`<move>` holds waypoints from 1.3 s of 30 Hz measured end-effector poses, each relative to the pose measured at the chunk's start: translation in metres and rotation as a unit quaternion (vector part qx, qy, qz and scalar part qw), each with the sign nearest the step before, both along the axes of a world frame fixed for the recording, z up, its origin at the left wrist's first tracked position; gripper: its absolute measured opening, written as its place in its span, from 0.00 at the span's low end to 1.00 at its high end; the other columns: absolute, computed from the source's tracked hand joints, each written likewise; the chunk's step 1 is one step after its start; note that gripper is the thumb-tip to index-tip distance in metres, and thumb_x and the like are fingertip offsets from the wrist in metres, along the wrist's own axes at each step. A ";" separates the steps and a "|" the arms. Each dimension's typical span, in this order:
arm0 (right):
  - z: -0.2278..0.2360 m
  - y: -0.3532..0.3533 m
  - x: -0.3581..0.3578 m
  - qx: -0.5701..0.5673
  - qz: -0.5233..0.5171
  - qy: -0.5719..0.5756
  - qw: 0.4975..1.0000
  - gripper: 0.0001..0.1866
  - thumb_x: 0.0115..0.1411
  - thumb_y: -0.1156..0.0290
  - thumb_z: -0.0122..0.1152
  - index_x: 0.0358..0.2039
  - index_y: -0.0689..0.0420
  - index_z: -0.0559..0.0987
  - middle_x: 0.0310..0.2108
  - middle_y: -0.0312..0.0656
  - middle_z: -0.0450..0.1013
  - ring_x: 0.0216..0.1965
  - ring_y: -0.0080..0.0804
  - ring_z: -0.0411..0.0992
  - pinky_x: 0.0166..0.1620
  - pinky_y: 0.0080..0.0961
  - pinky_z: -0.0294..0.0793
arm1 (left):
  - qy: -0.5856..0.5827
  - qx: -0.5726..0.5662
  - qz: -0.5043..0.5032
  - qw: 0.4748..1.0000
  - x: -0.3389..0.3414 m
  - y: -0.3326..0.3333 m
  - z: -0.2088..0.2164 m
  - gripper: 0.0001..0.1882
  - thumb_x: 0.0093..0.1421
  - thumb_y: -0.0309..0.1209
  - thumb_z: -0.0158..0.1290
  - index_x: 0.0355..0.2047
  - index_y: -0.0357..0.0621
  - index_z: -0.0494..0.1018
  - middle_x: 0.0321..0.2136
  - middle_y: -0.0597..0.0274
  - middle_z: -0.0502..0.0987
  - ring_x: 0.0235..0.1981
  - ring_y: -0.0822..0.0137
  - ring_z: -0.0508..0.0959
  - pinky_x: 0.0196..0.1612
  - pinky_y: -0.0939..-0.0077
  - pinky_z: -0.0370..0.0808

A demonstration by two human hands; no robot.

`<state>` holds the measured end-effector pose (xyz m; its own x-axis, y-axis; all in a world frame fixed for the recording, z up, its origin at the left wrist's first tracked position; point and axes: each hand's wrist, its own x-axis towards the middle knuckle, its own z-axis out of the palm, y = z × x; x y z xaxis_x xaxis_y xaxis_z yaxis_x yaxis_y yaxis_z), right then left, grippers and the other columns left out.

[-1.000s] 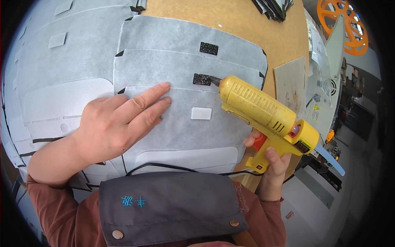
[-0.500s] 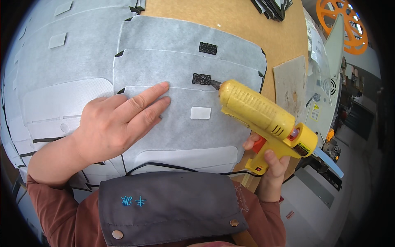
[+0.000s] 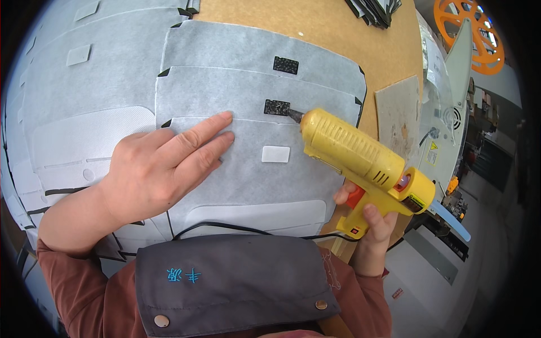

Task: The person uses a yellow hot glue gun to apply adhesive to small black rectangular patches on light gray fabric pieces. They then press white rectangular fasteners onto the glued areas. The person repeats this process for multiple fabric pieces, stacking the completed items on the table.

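Note:
My right hand (image 3: 375,219) grips a yellow hot glue gun (image 3: 355,152) by its handle, a finger at the red trigger. A blue-white glue stick (image 3: 452,222) pokes out of its rear. The nozzle rests at the right edge of a black rectangular patch (image 3: 276,107) on a pale grey fabric sheet (image 3: 236,93). My left hand (image 3: 163,160) lies flat on the overlapped sheets, fingers stretched out, left of that patch. Another black patch (image 3: 286,65) sits on the sheet farther up, and a white patch (image 3: 275,154) on the nearer one.
More pale sheets (image 3: 101,79) cover the left side. A stack of dark-edged pieces (image 3: 373,11) lies at the far end of the brown table (image 3: 253,14). A stained board (image 3: 398,112) and a machine with an orange reel (image 3: 479,56) stand at right. A black cord (image 3: 220,224) crosses in front.
Almost nothing differs. The glue gun's nozzle stays at the black patch, and both hands hold their places; the sheets appear shifted by a hair in the picture.

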<state>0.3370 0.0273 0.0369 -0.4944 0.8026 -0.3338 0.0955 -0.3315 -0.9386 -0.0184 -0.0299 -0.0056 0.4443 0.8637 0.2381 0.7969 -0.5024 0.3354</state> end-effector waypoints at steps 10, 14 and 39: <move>0.010 0.005 -0.024 -0.016 -0.008 -0.034 0.999 0.31 0.57 0.71 0.57 0.60 0.68 0.63 0.44 0.54 0.72 0.43 0.41 0.74 0.49 0.36 0.73 | -0.004 -0.003 0.003 1.000 0.000 0.000 0.001 0.22 0.50 0.27 0.64 0.47 0.42 0.76 0.52 0.54 0.77 0.18 0.75 0.72 0.20 0.81 0.70; 0.008 0.005 -0.023 -0.021 0.001 -0.028 0.999 0.30 0.57 0.71 0.57 0.59 0.67 0.64 0.44 0.53 0.72 0.44 0.40 0.74 0.49 0.35 0.73 | -0.004 -0.003 0.003 1.000 -0.001 -0.001 0.000 0.22 0.49 0.27 0.64 0.46 0.42 0.77 0.52 0.54 0.77 0.18 0.75 0.72 0.20 0.81 0.70; -0.001 0.005 -0.007 0.015 -0.013 -0.012 1.000 0.30 0.59 0.68 0.59 0.59 0.68 0.64 0.44 0.54 0.72 0.42 0.41 0.74 0.47 0.35 0.73 | -0.005 0.003 0.002 1.000 0.001 0.002 0.002 0.20 0.50 0.27 0.64 0.46 0.42 0.77 0.51 0.54 0.78 0.18 0.74 0.74 0.20 0.81 0.71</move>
